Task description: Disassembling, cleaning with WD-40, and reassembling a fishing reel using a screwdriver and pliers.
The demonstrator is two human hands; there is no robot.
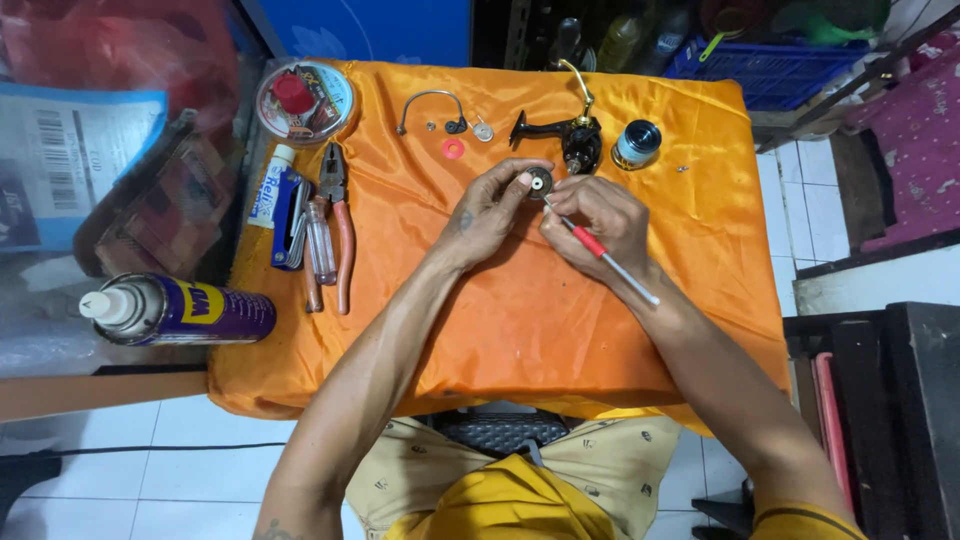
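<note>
Hands meet over the middle of the orange-draped table (pixel 520 330). The left hand (pixel 490 212) pinches a small dark round reel part (pixel 540 182) by its rim; the right hand (pixel 600 222) grips a thin red-and-white tool (pixel 600 250), tip touching the part. Steady work likely needs the part held level, light tip pressure, and loose pieces such as the red washer (pixel 453 148) left apart at the far side.

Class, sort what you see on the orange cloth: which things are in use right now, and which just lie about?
In use:
left hand
small round part
right hand
thin red-banded tool

Lying about:
pliers
spray can
reel body
spool
pink ring
</note>
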